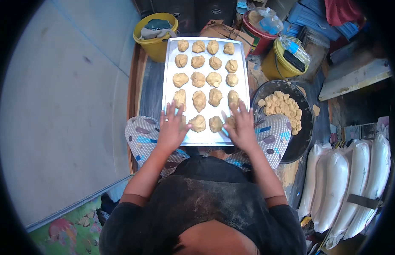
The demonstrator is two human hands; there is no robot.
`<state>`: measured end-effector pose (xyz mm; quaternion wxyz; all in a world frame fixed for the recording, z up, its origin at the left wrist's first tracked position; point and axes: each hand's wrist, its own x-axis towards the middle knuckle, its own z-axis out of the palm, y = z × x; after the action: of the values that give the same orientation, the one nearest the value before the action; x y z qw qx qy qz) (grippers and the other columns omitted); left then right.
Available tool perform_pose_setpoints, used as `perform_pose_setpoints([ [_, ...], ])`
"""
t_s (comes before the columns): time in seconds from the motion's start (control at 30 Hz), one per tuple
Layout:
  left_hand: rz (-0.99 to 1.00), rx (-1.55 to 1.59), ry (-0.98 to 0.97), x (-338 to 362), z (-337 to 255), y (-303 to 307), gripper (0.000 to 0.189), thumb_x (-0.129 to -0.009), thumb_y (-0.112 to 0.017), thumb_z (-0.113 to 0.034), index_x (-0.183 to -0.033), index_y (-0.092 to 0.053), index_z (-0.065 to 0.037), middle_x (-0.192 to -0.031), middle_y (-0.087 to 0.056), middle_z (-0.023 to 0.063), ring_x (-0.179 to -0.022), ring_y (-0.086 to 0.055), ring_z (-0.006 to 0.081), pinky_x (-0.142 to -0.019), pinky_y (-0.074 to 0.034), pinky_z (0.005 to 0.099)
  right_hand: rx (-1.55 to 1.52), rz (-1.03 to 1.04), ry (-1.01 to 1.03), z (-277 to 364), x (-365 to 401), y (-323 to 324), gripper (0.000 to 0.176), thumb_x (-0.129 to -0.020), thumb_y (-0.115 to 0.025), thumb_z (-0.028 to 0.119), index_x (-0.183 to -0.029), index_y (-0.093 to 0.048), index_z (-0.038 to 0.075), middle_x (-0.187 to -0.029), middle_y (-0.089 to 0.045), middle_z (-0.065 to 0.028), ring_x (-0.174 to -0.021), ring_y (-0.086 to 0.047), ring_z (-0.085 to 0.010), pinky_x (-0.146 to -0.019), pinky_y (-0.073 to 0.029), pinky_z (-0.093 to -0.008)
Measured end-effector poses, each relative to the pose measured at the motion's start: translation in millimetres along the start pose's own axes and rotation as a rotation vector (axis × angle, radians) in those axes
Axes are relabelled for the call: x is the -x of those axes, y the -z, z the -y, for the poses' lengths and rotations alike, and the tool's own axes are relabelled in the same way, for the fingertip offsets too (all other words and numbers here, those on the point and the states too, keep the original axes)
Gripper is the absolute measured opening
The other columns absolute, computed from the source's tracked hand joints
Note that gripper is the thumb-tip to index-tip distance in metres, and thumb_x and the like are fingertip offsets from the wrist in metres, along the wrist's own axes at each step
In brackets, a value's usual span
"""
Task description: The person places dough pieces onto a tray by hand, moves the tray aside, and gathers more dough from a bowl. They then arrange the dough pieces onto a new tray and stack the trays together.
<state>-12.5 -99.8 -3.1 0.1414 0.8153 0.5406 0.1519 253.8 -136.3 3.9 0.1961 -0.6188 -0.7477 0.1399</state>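
A silver baking tray (208,139) rests across my lap, carrying rows of rough tan dough lumps (198,79). My left hand (171,131) lies with fingers spread over the tray's near left corner, partly hiding a dough lump there. At the near right corner my right hand (243,127) is also spread, its fingertips at the dough lump (233,97) in the outer column and its palm over the one below. Between the hands sit two uncovered lumps in the nearest row, the left one (197,123) close to my left thumb.
A black basin (307,138) with many smaller dough pieces (286,106) stands at my right. Yellow buckets (157,47) and a red tub (261,44) are beyond the tray. Filled white plastic bags (333,187) lean at the lower right. A pale panel (70,110) borders the left.
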Motion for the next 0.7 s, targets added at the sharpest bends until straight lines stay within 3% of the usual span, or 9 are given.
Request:
perform_pose_setpoints([
  [0.07, -0.025, 0.035, 0.010, -3.4, 7.6, 4.0, 0.067, -0.092, -0.049, -0.039, -0.146, -0.027, -0.006, -0.153, -0.015, 0.0228, -0.143, -0.012, 0.0379, -0.114, -0.009, 0.0496, -0.127, -0.270, -0.042, -18.4, -4.9, 5.5, 0.063, -0.085, -0.061, 0.033, -0.140, -0.039, 0.010, -0.148, -0.026, -0.0237, -0.137, -0.027, -0.0400, -0.111, -0.017, -0.0569],
  [0.13, -0.138, 0.116, 0.054, -14.0, 11.8, 11.3, 0.068, -0.091, -0.052, -0.042, -0.144, -0.031, -0.006, -0.154, -0.012, 0.0238, -0.143, -0.010, 0.0387, -0.114, -0.011, 0.0520, -0.242, -0.290, -0.166, -29.5, -14.0, 20.2, 0.060, -0.086, -0.062, 0.032, -0.137, -0.042, 0.007, -0.146, -0.029, -0.0260, -0.133, -0.033, -0.0425, -0.109, -0.028, -0.0496],
  [0.2, -0.171, 0.098, 0.031, -29.8, 8.0, 21.9, 0.063, -0.091, -0.053, -0.039, -0.142, -0.036, -0.006, -0.153, -0.013, 0.0245, -0.142, -0.012, 0.0398, -0.113, -0.013, 0.0501, -0.280, -0.305, -0.154, -45.6, -25.9, 30.7, 0.057, -0.085, -0.064, 0.031, -0.134, -0.046, 0.006, -0.144, -0.032, -0.0264, -0.131, -0.036, -0.0425, -0.107, -0.032, -0.0456],
  [0.33, -0.395, 0.365, -0.233, -79.9, -23.9, 58.5, 0.051, -0.091, -0.055, -0.036, -0.132, -0.049, -0.006, -0.149, -0.025, 0.0218, -0.139, -0.022, 0.0387, -0.110, -0.020, 0.0477, -0.183, -0.280, -0.149, -78.0, -63.8, 49.4, 0.056, -0.083, -0.066, 0.030, -0.131, -0.049, 0.007, -0.142, -0.035, -0.0266, -0.129, -0.038, -0.0429, -0.106, -0.034, -0.0452],
  [0.47, -0.122, 0.063, -0.361, -159.4, -53.7, 54.6, 0.051, -0.090, -0.055, -0.039, -0.129, -0.052, -0.007, -0.145, -0.034, 0.0201, -0.137, -0.025, 0.0406, -0.110, -0.021, 0.0489, -0.120, -0.170, -0.100, -103.0, -108.9, 54.4, 0.058, -0.078, -0.069, 0.029, -0.129, -0.050, 0.010, -0.141, -0.037, -0.0248, -0.128, -0.039, -0.0401, -0.105, -0.034, -0.0470],
  [0.53, -0.061, 0.060, -0.414, -214.5, -60.6, 34.9, 0.051, -0.090, -0.055, -0.042, -0.127, -0.054, -0.008, -0.144, -0.035, 0.0206, -0.137, -0.026, 0.0408, -0.111, -0.020, 0.0504, -0.135, -0.224, -0.077, -115.9, -130.4, 46.7, 0.057, -0.079, -0.068, 0.028, -0.130, -0.049, 0.011, -0.140, -0.038, -0.0219, -0.129, -0.039, -0.0383, -0.106, -0.032, -0.0485],
  [0.57, -0.005, -0.006, -0.453, -244.5, -62.5, 25.8, 0.051, -0.090, -0.054, -0.044, -0.126, -0.055, -0.008, -0.143, -0.036, 0.0209, -0.136, -0.027, 0.0410, -0.111, -0.020, 0.0504, -0.092, -0.209, -0.102, -119.5, -135.4, 42.2, 0.060, -0.078, -0.070, 0.028, -0.131, -0.048, 0.010, -0.140, -0.038, -0.0246, -0.129, -0.039, -0.0409, -0.106, -0.034, -0.0451],
  [0.7, 0.149, -0.039, -0.569, -350.9, -100.0, -7.0, 0.049, -0.090, -0.054, -0.043, -0.124, -0.056, -0.007, -0.141, -0.040, 0.0207, -0.135, -0.031, 0.0394, -0.109, -0.023, 0.0489, -0.143, -0.123, -0.072, -120.1, -139.3, 39.1, 0.058, -0.080, -0.069, 0.028, -0.131, -0.048, 0.012, -0.140, -0.038, -0.0211, -0.124, -0.042, -0.0397, -0.105, -0.031, -0.0490],
])
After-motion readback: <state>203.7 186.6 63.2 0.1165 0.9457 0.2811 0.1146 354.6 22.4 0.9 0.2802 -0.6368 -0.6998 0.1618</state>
